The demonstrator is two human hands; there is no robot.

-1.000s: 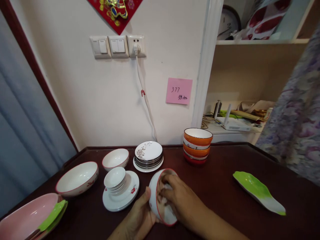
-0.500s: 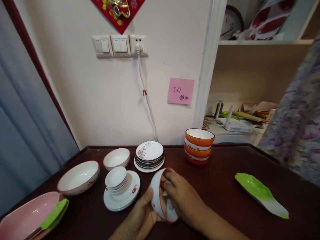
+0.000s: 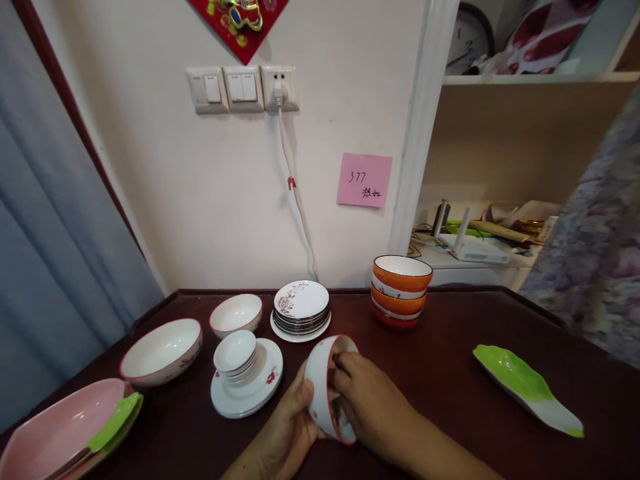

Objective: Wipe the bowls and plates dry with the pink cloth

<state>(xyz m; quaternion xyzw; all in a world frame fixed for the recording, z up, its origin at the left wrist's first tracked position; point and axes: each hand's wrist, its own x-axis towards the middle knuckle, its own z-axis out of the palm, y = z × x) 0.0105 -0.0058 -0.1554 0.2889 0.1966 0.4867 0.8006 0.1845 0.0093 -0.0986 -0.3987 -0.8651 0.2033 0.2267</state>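
A white bowl with a red rim [image 3: 319, 390] is tilted on its side above the table, its mouth facing right. My left hand [image 3: 295, 427] is closed round its outer wall, with the thumb pressed on the side. Inside the mouth is my right hand [image 3: 367, 400], its bent fingers together against the inner wall. The fingertips are partly hidden, and I cannot make out what they hold, if anything. Left of the bowl, a stack of small white bowls [image 3: 235, 351] stands on white flowered plates [image 3: 273, 357]. Behind it is a stack of patterned plates [image 3: 303, 300].
Orange-banded bowls [image 3: 400, 283] are stacked at the back right. A green leaf-shaped dish [image 3: 520, 383] lies on the right. Two red-rimmed bowls, one larger [image 3: 163, 353] and one smaller [image 3: 237, 313], and a pink dish [image 3: 60, 427] with green-ended pieces stand on the left. A cord [image 3: 300, 207] hangs behind.
The right hand's fingers have shifted slightly within the bowl, and the bowl has turned a little. The left hand keeps its hold. The whole view has shifted slightly.
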